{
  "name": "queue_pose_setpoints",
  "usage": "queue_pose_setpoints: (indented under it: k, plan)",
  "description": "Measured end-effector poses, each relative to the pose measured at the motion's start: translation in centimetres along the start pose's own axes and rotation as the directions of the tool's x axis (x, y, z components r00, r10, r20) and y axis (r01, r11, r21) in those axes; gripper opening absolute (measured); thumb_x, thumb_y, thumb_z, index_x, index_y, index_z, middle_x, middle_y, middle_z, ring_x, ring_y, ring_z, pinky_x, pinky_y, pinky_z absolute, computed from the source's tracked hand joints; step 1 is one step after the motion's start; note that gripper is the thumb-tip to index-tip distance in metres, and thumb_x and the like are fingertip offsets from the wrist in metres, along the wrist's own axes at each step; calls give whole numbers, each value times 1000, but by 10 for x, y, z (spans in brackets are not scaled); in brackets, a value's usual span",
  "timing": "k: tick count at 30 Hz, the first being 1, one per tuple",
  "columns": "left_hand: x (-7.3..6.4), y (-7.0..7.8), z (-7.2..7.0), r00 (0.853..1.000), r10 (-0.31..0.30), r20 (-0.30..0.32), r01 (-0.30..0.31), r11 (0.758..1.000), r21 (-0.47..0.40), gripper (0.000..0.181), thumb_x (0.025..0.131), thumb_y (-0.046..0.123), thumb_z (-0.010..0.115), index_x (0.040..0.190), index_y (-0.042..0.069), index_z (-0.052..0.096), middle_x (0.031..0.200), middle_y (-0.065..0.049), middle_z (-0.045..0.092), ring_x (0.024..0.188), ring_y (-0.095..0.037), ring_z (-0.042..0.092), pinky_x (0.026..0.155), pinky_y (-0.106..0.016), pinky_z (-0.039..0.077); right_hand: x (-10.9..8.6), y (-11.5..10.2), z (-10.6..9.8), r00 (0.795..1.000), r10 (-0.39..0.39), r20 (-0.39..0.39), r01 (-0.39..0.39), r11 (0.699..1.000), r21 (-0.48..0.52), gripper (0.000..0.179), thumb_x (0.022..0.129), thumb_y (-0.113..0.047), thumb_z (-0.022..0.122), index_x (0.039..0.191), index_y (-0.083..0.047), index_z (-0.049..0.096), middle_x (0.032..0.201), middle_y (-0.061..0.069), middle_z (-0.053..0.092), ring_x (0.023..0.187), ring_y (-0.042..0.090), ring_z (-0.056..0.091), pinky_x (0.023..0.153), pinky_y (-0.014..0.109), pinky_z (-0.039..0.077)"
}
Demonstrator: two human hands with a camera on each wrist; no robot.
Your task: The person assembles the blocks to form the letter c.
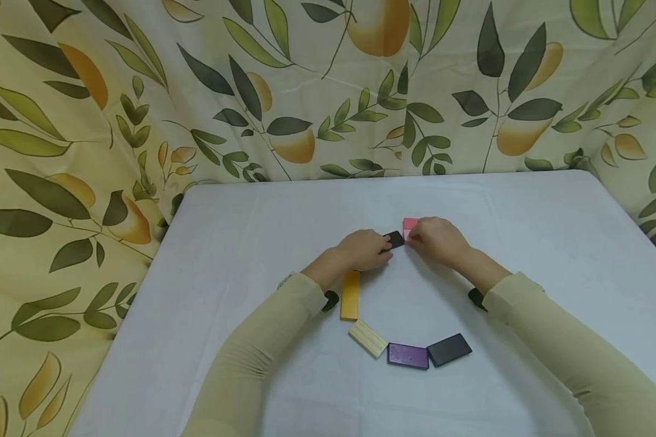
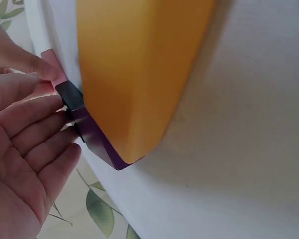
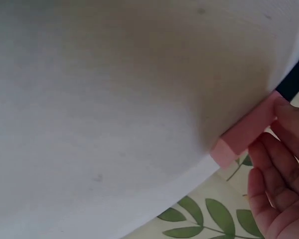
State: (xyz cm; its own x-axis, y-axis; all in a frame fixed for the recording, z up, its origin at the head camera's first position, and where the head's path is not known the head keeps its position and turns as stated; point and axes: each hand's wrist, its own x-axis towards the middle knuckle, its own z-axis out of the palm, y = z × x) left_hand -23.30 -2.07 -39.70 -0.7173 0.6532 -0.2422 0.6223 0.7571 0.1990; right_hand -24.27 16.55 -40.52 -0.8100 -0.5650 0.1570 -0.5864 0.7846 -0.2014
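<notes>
My right hand (image 1: pixel 441 241) pinches a pink block (image 3: pixel 251 122), with the thumb on its near side. The pink block abuts the end of a small black block (image 1: pixel 396 239). On the other side, my left hand (image 1: pixel 364 250) touches the black block with its fingertips, the fingers fairly straight in the left wrist view. A purple block (image 2: pixel 97 134) follows the black one there; in the head view the left hand hides it. Closest to the left wrist camera stands a yellow block (image 2: pixel 134 74), below the left hand in the head view.
A curved row continues toward the front: a pale wood-grained block (image 1: pixel 368 338), a second purple block (image 1: pixel 407 355) and a larger black block (image 1: pixel 449 350). All lie on a white-covered table (image 1: pixel 240 255). A leaf-and-fruit patterned cloth (image 1: pixel 306 91) hangs behind the far edge.
</notes>
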Motion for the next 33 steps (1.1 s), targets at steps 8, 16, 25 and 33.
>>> queue_pose_setpoints:
  k: [8,16,25,33]
  plan:
    - [2,-1,-5,998,-47,-34,42,988,-151,30,96,26,48,110,9,68,98,0,65,75,-11,51,69,-20,40,5,3,-9,994,82,68,-88,993,81,13,82,2,57,86,6,68,80,16,66,75,30,60,73,44,48]
    - [0,0,-10,995,-85,-55,70,971,-227,33,96,25,47,121,10,62,106,-1,65,75,-10,50,65,-20,38,10,7,-19,976,198,90,-212,958,195,25,83,-1,50,99,10,66,98,24,64,93,36,59,83,48,45]
    - [-14,3,-11,997,-77,-17,71,968,-239,43,96,31,49,134,13,49,108,-2,62,69,-12,48,57,-20,34,7,16,-31,938,317,138,-342,911,232,25,88,-9,55,102,10,64,97,24,64,90,34,58,80,47,46]
    - [-26,20,-4,995,100,-20,-102,981,-165,41,96,28,49,132,8,51,125,-2,57,106,-9,56,92,-18,38,19,23,-28,939,317,135,-340,915,214,25,87,-9,57,101,11,64,96,25,63,88,34,56,80,48,45]
